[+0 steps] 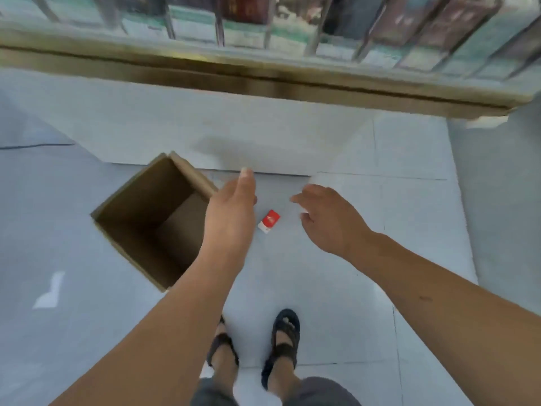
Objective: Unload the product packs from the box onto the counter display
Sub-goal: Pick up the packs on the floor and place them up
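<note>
A brown cardboard box (140, 206) stands open on the floor at the left, and I see nothing inside it. One red and white pack (269, 221) lies on the tiled floor between my hands. My left hand (234, 209) hovers over the box's right edge with fingers straight, holding nothing. My right hand (328, 218) reaches out to the right of the pack with fingers loosely spread, empty. The counter display (263, 80) runs across the top, with rows of packs (193, 22) behind its glass.
The counter's white front panel (205, 124) meets the floor just beyond the box. My two feet in dark sandals (285, 338) stand on the grey tiles below the pack. A white scrap (49, 291) lies on the floor at the left.
</note>
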`<state>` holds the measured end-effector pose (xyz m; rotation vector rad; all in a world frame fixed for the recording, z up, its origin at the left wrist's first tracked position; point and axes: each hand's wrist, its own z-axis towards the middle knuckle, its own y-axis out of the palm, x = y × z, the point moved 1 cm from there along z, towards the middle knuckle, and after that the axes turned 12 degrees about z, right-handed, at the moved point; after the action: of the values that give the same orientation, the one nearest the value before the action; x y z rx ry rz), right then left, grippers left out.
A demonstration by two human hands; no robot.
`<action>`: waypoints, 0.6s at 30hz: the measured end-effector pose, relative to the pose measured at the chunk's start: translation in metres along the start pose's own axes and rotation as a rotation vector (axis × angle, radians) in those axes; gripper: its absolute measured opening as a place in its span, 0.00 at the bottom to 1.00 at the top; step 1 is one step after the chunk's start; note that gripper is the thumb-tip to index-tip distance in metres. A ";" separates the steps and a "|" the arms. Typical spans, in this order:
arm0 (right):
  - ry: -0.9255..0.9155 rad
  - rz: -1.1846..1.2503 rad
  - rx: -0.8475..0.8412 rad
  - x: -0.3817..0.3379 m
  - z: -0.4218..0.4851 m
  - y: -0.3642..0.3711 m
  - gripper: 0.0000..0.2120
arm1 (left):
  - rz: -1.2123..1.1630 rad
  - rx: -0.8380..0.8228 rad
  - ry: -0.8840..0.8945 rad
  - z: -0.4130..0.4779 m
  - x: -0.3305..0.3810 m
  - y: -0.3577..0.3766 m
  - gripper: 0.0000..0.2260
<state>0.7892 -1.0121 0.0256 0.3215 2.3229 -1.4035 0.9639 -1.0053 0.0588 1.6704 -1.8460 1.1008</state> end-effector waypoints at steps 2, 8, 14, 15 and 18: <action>-0.004 -0.014 -0.010 0.029 0.020 0.035 0.19 | -0.002 -0.008 -0.002 0.024 -0.031 0.023 0.15; -0.044 -0.055 -0.052 0.116 0.086 0.149 0.18 | 0.062 0.004 -0.015 0.095 -0.142 0.096 0.13; -0.106 -0.073 -0.109 0.193 0.149 0.245 0.23 | 0.029 0.033 -0.115 0.164 -0.234 0.152 0.15; -0.109 -0.073 -0.113 0.204 0.160 0.257 0.24 | 0.035 0.033 -0.112 0.178 -0.246 0.160 0.15; -0.110 -0.072 -0.121 0.230 0.194 0.294 0.25 | 0.026 0.045 -0.114 0.222 -0.278 0.178 0.14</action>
<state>0.7434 -1.0488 -0.3912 0.1231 2.3370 -1.2721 0.8905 -1.0074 -0.3319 1.7732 -1.9310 1.0850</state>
